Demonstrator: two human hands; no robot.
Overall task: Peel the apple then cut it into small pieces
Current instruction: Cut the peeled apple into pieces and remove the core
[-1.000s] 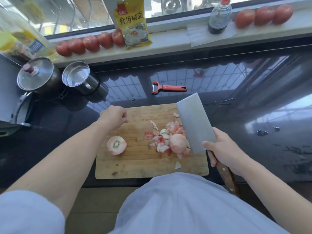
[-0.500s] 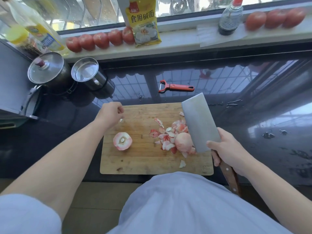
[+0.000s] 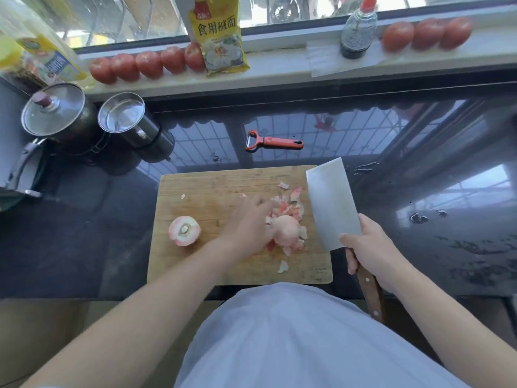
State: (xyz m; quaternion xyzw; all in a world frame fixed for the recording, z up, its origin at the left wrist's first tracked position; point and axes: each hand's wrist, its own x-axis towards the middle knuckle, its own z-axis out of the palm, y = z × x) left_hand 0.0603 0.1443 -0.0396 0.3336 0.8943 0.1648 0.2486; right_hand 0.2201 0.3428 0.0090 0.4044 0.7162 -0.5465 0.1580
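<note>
Wood: the board [image 3: 212, 264] lies under both my hands, its near edge just at the counter [image 3: 419, 247] edge, by my shirt.
Left hand [image 3: 246, 222]: blurred, fingers out over the peels, touching or just beside the right apple half; I cannot tell if it grips anything.
Right hand [image 3: 372, 247]: curled round the cleaver [image 3: 331, 203] where blade meets wooden handle; the blade points away from me, over the board's right edge.
Apple: two peeled halves. One half [image 3: 184, 230] lies cut face up, core showing, left of my left hand. The other half [image 3: 286, 229] sits dome up between my two hands, in the peels.
Peels [image 3: 291, 208]: a red and white heap beyond and around the right half; a few scraps lie apart on the board.
Peeler [image 3: 272, 142]: orange, on the counter beyond the board, well apart from both hands.
Writing: the yellow bag [image 3: 219, 37] on the sill reads 食用碱面; the smaller print is too small to read. The oil bottle [image 3: 42, 51] label far left is blurred.
Sill: tomatoes [image 3: 148, 64] left of the bag, more tomatoes [image 3: 426, 33] far right, a dark sauce bottle [image 3: 356, 32] between.
Room: bare board between the left half and the far edge; dark wet counter right of my right hand. Two steel pots [image 3: 84, 119] stand far left.
</note>
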